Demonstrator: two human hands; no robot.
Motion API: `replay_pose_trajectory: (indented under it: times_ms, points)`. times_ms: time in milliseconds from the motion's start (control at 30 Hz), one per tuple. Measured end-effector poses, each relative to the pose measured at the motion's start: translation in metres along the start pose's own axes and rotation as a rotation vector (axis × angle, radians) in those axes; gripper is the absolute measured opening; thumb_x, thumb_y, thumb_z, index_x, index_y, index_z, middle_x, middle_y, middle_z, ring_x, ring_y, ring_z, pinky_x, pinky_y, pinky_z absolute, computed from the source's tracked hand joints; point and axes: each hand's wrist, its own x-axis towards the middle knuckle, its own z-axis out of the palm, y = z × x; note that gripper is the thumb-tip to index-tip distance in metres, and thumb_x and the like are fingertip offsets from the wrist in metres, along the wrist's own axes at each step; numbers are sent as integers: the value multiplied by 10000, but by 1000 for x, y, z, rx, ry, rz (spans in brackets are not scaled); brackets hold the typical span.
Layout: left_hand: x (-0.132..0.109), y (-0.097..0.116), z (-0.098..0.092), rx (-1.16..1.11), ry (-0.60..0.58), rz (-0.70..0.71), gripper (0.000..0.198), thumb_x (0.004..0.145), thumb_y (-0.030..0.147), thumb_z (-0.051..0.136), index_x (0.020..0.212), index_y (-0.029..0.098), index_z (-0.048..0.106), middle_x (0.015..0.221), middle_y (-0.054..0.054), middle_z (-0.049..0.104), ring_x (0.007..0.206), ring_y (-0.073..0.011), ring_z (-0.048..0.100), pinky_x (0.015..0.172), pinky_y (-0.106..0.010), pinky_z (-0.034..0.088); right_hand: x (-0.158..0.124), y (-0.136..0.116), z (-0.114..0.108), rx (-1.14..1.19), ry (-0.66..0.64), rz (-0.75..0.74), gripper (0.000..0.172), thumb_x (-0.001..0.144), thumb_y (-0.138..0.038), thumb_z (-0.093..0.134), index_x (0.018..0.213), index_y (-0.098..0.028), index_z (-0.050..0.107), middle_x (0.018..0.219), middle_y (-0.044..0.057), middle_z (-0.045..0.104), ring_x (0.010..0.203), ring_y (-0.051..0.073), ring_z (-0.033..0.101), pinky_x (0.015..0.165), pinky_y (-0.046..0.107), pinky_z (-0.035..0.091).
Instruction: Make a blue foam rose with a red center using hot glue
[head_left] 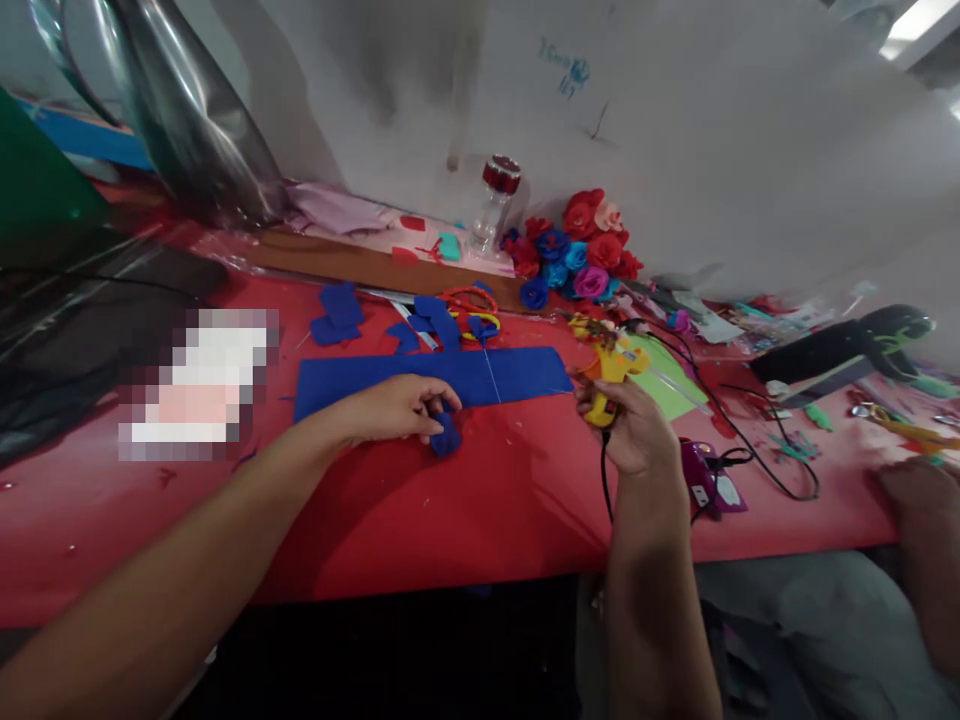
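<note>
My left hand (405,408) has its fingers curled round a small blue piece (445,436), just in front of a long blue strip (517,374) lying on the red table. In my right hand (626,420) is a yellow glue gun (613,375), its black cable hanging down beside the wrist. Behind the strip lie blue cut pieces (339,308) and scissors (480,325) with orange and yellow handles. A thin pale thread crosses the strip.
Paper flowers (592,245) and a glass jar (489,220) stand by the wall. A metal jug (195,120) is at the back left. A purple box (703,478) and cables lie right. Another person's hand (921,485) is at the far right.
</note>
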Motion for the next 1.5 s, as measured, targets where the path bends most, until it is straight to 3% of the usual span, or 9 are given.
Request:
replay_pose_trajectory:
  times_ms: [167, 267, 367, 500, 633, 1167, 1500]
  points:
    - [1, 4, 3, 174, 14, 37, 284, 501, 19, 635, 681, 220, 724, 512, 37, 567, 452, -113, 488, 489, -225, 333, -53, 23, 12, -37, -181, 102, 258, 734, -448, 630, 791, -197, 613, 750, 34, 689, 426, 69, 375, 400, 226, 283]
    - [3, 1, 3, 333, 26, 75, 294, 533, 25, 630, 719, 230, 727, 535, 33, 578, 474, -120, 499, 514, -234, 338, -72, 40, 9, -138, -180, 86, 238, 729, -400, 691, 841, -196, 640, 658, 7, 641, 459, 83, 411, 434, 223, 313]
    - [6, -3, 3, 471, 21, 105, 306, 571, 54, 606, 777, 246, 725, 569, 25, 597, 513, -138, 530, 536, -244, 354, -80, 51, 3, -319, -270, 89, 256, 746, -410, 695, 849, -177, 678, 559, -6, 577, 496, 116, 464, 485, 240, 379]
    - [8, -5, 3, 501, 18, 136, 294, 577, 76, 610, 793, 243, 721, 625, 7, 626, 582, -160, 560, 561, -252, 366, -87, 55, 4, -533, -300, -40, 264, 764, -414, 673, 888, -184, 708, 772, 60, 698, 704, 210, 628, 664, 309, 491]
    - [7, -3, 3, 445, 24, 112, 287, 558, 57, 618, 755, 241, 719, 616, 12, 615, 565, -151, 543, 562, -250, 358, -95, 53, 15, -732, -265, -208, 231, 825, -377, 602, 950, -214, 709, 844, 74, 723, 817, 265, 657, 753, 351, 499]
    - [7, -2, 4, 418, 25, 103, 310, 524, 23, 620, 724, 235, 727, 576, 27, 595, 512, -134, 518, 544, -245, 345, -93, 52, 25, -1001, -295, -236, 242, 848, -399, 519, 840, -217, 679, 751, 87, 691, 725, 260, 640, 626, 313, 436]
    - [3, 2, -1, 659, -117, 147, 419, 616, 102, 578, 1011, 165, 703, 769, -23, 663, 654, -143, 570, 597, -235, 375, -89, 48, 19, -1064, -310, -315, 295, 886, -377, 471, 918, -169, 677, 726, 69, 695, 642, 218, 634, 563, 275, 432]
